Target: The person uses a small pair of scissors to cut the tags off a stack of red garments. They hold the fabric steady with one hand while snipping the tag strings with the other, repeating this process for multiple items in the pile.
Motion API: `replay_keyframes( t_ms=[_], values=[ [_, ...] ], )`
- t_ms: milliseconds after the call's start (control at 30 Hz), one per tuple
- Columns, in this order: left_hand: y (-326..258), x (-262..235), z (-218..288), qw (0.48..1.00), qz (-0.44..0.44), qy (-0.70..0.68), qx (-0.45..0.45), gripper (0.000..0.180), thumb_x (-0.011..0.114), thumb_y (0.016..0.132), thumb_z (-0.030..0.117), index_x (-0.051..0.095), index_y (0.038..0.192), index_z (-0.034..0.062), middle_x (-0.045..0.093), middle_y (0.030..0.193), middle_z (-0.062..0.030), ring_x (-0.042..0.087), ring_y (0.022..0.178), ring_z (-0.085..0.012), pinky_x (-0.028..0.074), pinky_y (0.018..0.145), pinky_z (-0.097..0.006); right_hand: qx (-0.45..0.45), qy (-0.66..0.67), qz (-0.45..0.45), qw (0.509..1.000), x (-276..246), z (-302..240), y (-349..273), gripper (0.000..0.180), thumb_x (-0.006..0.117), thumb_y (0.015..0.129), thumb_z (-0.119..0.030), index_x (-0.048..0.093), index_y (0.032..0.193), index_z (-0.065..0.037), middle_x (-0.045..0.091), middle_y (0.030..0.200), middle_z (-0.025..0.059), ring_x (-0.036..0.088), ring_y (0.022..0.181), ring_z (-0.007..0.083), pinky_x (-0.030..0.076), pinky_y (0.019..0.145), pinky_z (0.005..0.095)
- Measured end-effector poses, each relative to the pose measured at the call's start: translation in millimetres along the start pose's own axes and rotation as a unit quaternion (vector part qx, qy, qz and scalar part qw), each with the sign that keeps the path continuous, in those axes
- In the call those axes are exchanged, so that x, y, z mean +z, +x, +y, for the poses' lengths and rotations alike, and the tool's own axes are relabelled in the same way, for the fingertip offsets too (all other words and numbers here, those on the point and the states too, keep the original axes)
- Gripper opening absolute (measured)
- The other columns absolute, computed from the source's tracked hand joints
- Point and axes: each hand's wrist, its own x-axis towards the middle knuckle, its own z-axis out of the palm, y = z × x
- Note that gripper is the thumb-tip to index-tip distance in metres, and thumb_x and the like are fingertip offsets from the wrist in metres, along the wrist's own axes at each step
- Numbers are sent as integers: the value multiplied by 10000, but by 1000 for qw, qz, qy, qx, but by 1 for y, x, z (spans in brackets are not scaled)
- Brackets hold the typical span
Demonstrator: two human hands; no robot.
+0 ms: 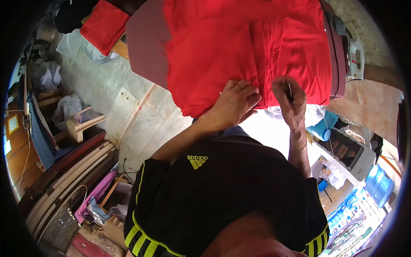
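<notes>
The red cloth [214, 55] lies spread over the desk [144, 48], covering most of its top and hanging over its near edge, on the side where the person is. A strip of the desk's dull maroon top shows at its left end. The cloth looks soft, limp and light in any single layer, though the amount of it bunched on the desk may give the whole lot some drag. It should fold and crease easily rather than hold a shape; the fine gathers running toward the desk's near edge suggest thin fabric that would slide out of line if tugged from one spot. It seems unlikely to break, but its loose, ragged-looking border at the desk's left side could fray or snag.

The hands are apart. The left hand [236, 102] rests on the cloth by the desk's near edge, fingers curled; whether they pinch a fold or only press down, I cannot tell. The right hand [293, 103], farther right along that edge, is closed around a small dark tool [289, 91], its kind unclear. A good hold would be a flat, broad one on both sides of the gathers at the desk's near edge, gripping several layers together.
</notes>
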Motion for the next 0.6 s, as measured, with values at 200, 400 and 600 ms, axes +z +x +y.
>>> replay_keyframes(
  t_ms=[200,400,600],
  values=[
    [-10,-70,-70,979,192,10,-61,251,745,850,139,707,1092,83,686,1142,-117,632,1053,-299,465,930,-436,-38,115,-74,990,61,-14,89,138,553,1040,-106,634,1012,2,549,722,-12,492,679,61,440,618,256],
    [-8,-109,-141,952,240,69,-177,131,715,872,108,699,998,77,704,991,-77,650,883,-315,445,868,-418,-1,109,-76,991,69,18,107,144,573,1045,-150,626,980,-32,526,706,-32,480,665,52,421,610,244],
    [-14,-112,-159,956,257,-8,-139,95,738,834,42,696,918,56,695,857,-81,653,801,-288,469,756,-395,-61,27,-69,995,74,14,101,93,680,980,-125,654,1023,-47,579,726,-12,523,647,51,429,574,241]
  ],
)
